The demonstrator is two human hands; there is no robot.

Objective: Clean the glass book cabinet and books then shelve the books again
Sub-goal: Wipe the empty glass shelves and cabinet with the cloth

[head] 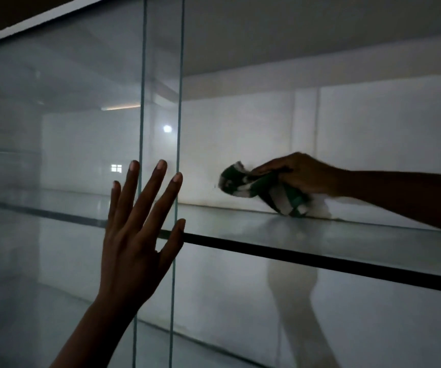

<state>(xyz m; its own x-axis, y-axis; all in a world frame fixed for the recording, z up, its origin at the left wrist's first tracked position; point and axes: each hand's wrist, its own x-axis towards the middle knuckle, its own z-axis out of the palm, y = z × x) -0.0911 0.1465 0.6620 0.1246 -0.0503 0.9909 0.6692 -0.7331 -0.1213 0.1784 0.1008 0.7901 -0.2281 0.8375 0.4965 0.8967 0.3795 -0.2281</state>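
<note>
Green-and-white cloth [256, 185], gripped by right hand [301, 173] against cabinet back wall [373, 123]; left hand [137, 235] spread flat on glass door [54, 115].

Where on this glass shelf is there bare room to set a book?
The glass shelf is bare along its front edge and between the sliding glass panes and the green-and-white cloth. Crowded at the back, where the right hand holds that cloth.
</note>
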